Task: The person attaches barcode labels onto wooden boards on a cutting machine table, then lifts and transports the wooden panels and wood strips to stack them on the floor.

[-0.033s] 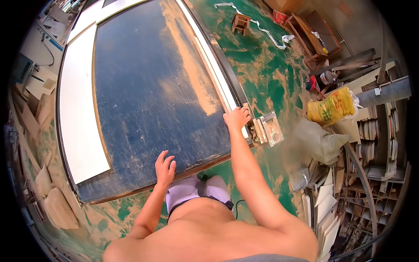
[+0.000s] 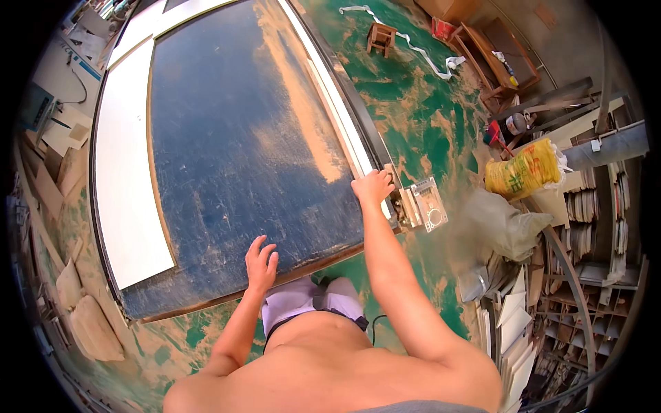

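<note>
A big table with a scuffed dark blue top (image 2: pixel 220 131) stretches away in front of me. Along its right side runs a long narrow white strip (image 2: pixel 334 96). My right hand (image 2: pixel 374 186) is on the near end of that strip, its fingers curled over it at the table's right edge. What lies under the palm is hidden. Just above the near edge of the table is my left hand (image 2: pixel 261 265), fingers apart and nothing in it. A wide white panel (image 2: pixel 120 186) lies along the table's left side.
Sawdust (image 2: pixel 296 103) streaks the tabletop. Beside my right hand, a metal device with a round dial (image 2: pixel 434 215) juts from the table corner. Further right are a yellow sack (image 2: pixel 525 168), a grey pipe (image 2: pixel 609 147) and stacked boards (image 2: pixel 513 344). A small wooden stool (image 2: pixel 381 37) stands beyond.
</note>
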A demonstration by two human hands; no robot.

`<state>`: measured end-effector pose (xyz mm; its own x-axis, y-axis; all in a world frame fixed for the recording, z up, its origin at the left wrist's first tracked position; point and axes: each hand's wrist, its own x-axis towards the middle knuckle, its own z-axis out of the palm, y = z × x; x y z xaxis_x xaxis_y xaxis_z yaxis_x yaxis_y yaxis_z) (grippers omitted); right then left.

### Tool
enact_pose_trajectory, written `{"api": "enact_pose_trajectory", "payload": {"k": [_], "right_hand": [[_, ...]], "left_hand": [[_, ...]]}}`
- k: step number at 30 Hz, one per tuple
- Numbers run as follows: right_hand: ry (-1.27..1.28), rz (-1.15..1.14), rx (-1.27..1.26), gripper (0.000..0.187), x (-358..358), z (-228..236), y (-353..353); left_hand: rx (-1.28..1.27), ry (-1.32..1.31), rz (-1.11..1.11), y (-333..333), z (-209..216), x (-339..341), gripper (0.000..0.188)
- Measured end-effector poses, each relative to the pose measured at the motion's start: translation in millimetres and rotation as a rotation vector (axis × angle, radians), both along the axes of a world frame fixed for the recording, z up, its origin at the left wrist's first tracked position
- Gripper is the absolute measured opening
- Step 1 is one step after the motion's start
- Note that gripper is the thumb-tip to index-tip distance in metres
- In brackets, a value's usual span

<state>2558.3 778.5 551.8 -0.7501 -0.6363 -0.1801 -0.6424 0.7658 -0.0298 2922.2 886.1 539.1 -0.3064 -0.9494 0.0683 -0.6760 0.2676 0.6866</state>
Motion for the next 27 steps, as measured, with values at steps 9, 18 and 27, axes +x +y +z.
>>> {"api": "enact_pose_trajectory", "payload": {"k": [9,18,27], "right_hand": [[-0.139,0.083,-0.035,0.066,-2,3,30],[-0.5,0.082,-0.016,0.073,17,66,100],[-0.405,0.094,0.042,0.073,9,91,163]], "left_hand": [[-0.144,0.03,-0.037,-7,19,-34,0.022],[-0.187,0.032,-0.137,-16,17,-70,0.024],[-0.392,0.101,-0.161,-212,33,-161,0.03]]}}
